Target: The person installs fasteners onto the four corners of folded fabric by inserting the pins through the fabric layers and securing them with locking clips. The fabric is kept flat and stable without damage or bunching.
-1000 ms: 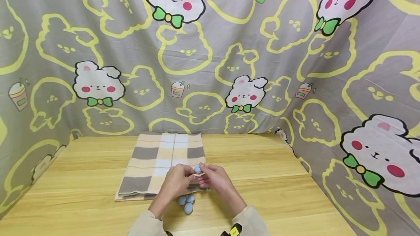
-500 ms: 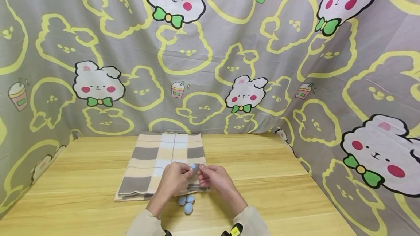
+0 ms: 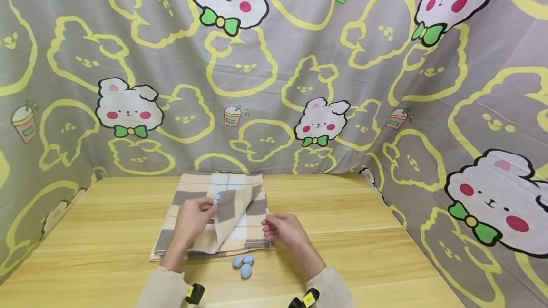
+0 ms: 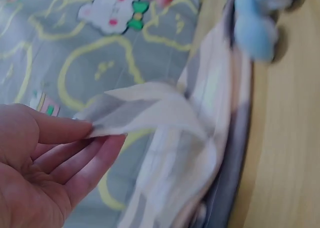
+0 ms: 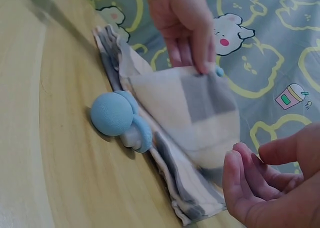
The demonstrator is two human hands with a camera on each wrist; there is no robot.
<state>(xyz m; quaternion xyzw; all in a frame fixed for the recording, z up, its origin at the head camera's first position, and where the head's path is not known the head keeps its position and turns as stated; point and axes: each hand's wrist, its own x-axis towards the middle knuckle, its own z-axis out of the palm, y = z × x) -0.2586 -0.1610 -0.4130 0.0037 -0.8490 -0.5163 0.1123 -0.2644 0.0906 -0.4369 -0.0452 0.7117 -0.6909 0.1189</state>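
A folded plaid blanket (image 3: 190, 197) in beige, grey and white lies on the table. My left hand (image 3: 192, 222) pinches its near layer by a corner and holds that lifted up and over to the left. One small blue round-topped fastener (image 3: 217, 197) sits at the pinched corner, just beyond the fingertips; the right wrist view also shows this fastener (image 5: 220, 71). Beside the blanket's right edge, my right hand (image 3: 288, 233) holds nothing, its fingers loosely bent with a gap to the thumb. Three more blue fasteners (image 5: 111, 114), with pale bases, lie grouped before the blanket's near edge.
The wooden table (image 3: 342, 251) extends to both sides of the blanket. A grey curtain (image 3: 265, 89) with yellow outlines and white rabbits hangs behind and along the sides. Beige sleeves (image 3: 162, 289) and black wrist straps (image 3: 195, 293) are at the near edge.
My left hand has moved left and up, pulling the blanket corner with its blue fastener away from the right hand. The right hand has let go and stays near the blanket's right edge.
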